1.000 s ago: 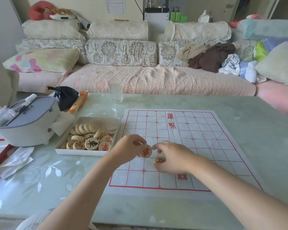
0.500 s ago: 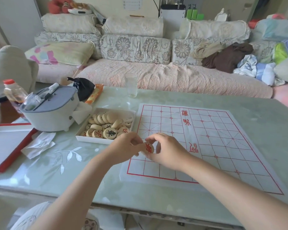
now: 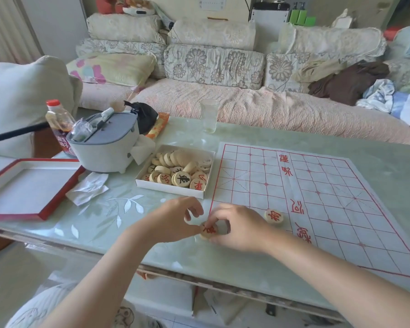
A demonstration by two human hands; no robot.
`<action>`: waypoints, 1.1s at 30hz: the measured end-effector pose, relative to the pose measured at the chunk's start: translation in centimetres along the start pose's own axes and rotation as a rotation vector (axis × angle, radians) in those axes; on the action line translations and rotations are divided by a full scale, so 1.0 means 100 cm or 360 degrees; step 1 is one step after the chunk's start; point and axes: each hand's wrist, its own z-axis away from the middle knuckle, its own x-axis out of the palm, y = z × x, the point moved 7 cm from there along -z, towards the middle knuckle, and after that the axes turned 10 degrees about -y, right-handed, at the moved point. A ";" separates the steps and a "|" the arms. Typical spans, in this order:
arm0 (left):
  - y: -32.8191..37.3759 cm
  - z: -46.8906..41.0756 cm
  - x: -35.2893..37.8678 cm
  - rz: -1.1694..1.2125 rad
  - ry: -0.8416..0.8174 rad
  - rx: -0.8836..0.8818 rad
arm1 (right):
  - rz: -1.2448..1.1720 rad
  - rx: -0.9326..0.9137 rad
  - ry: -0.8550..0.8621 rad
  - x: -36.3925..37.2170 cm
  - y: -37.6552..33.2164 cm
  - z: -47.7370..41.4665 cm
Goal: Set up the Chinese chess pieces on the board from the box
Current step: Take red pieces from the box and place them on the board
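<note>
A white paper board (image 3: 322,185) with a red grid lies on the glass table. Left of it stands a white box (image 3: 171,189) holding several round wooden pieces with red or black characters. One red-marked piece (image 3: 273,216) rests on the board near its front left. At the board's near left corner, my left hand (image 3: 173,221) and my right hand (image 3: 237,229) meet over another red-marked piece (image 3: 207,230); fingers of both pinch it. My left fingers seem to hold a further pale disc, mostly hidden.
A grey-and-white appliance (image 3: 104,147) stands left of the box, with a crumpled tissue (image 3: 88,190) and a red-edged lid (image 3: 26,188) nearer the left. A drinking glass (image 3: 209,116), a bottle (image 3: 58,119) and a black bag (image 3: 143,117) stand behind. Sofa beyond.
Both hands have moved left toward the board's near corner with the red piece between them. One red piece now lies uncovered on the board. The camera has swung left.
</note>
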 end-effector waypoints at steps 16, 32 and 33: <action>0.025 -0.016 -0.001 -0.0182 0.0072 0.0037 | 0.0277 0.0646 -0.0176 -0.066 0.085 0.050; -0.008 -0.048 -0.035 -0.0625 0.0545 0.0023 | 0.0019 0.0400 0.0120 -0.062 0.054 -0.005; -0.009 -0.048 -0.036 -0.0602 0.0560 0.0029 | 0.0009 0.0366 0.0116 -0.060 0.047 -0.016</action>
